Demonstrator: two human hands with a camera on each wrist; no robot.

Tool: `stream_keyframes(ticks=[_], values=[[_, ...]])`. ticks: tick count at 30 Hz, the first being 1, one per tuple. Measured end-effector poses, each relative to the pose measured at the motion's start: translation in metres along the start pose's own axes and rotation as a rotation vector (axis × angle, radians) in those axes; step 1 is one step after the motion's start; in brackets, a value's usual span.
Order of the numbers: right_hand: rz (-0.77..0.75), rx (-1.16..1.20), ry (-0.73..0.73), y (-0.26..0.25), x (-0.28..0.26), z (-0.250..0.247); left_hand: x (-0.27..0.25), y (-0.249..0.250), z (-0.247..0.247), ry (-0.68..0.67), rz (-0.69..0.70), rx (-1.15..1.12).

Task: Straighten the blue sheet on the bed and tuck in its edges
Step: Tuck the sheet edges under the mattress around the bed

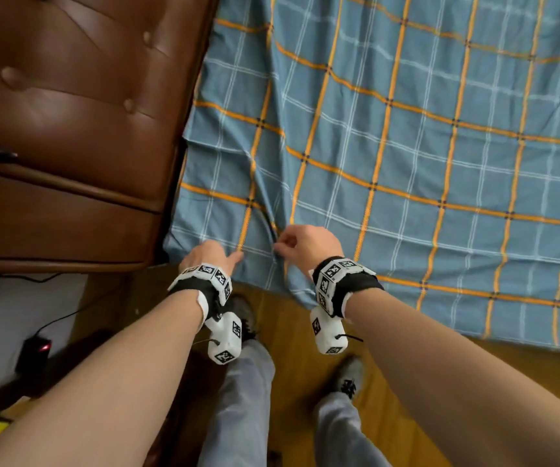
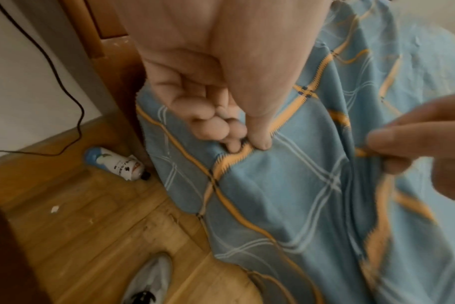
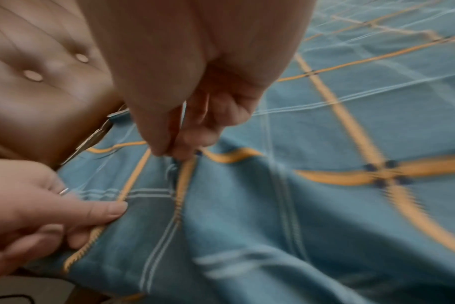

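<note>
Both hands pinch the blue plaid sheet at the bed's near-left corner.
Left hand (image 1: 209, 254) and right hand (image 1: 309, 244) each grip sheet (image 1: 406, 146) folds beside the brown tufted headboard (image 1: 69, 112).

We see sheet (image 1: 406, 146): matt woven cloth, soft, creased. Headboard (image 1: 63, 112): glossy brown leather, tufted, smooth. Floor (image 2: 96, 222): wood planks, scuffed sheen.

A blue sheet (image 1: 406, 146) with orange and white grid lines covers the bed — mostly flat, its near edge hanging loose over the side, with a puckered fold near the headboard corner.
</note>
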State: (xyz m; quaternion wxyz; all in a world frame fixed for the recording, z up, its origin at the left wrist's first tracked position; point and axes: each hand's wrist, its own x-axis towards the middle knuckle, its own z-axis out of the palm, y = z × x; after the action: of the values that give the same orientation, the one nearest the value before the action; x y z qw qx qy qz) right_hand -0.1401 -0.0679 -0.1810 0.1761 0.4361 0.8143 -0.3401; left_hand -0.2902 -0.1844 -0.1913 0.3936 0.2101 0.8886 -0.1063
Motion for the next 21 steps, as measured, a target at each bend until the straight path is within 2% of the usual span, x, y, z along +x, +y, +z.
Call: stream_keyframes(ticks=[2, 4, 7, 11, 15, 17, 21], values=[[0.030, -0.066, 0.057, -0.019, 0.014, 0.007, 0.009, 0.000, 0.002, -0.058, 0.035, -0.049], [0.151, -0.151, 0.049, -0.032, 0.024, 0.013, 0.012, -0.001, 0.005, -0.088, 0.087, -0.069], [0.277, -0.256, 0.009, -0.042, 0.033, 0.014, 0.011, -0.012, 0.002, -0.032, 0.118, -0.110], [0.183, -0.270, -0.055, -0.058, 0.044, 0.017, 0.013, -0.056, -0.006, 0.105, 0.009, -0.188], [-0.039, -0.200, -0.134, -0.096, 0.043, 0.026, 0.010, -0.093, -0.002, 0.173, -0.146, -0.315], [-0.088, -0.196, -0.126, -0.109, 0.042, 0.031, 0.006, -0.098, 0.007, 0.156, -0.234, -0.406], [-0.097, -0.124, -0.059, -0.112, 0.050, 0.030, 0.007, -0.099, 0.025, 0.048, -0.431, -0.741]])
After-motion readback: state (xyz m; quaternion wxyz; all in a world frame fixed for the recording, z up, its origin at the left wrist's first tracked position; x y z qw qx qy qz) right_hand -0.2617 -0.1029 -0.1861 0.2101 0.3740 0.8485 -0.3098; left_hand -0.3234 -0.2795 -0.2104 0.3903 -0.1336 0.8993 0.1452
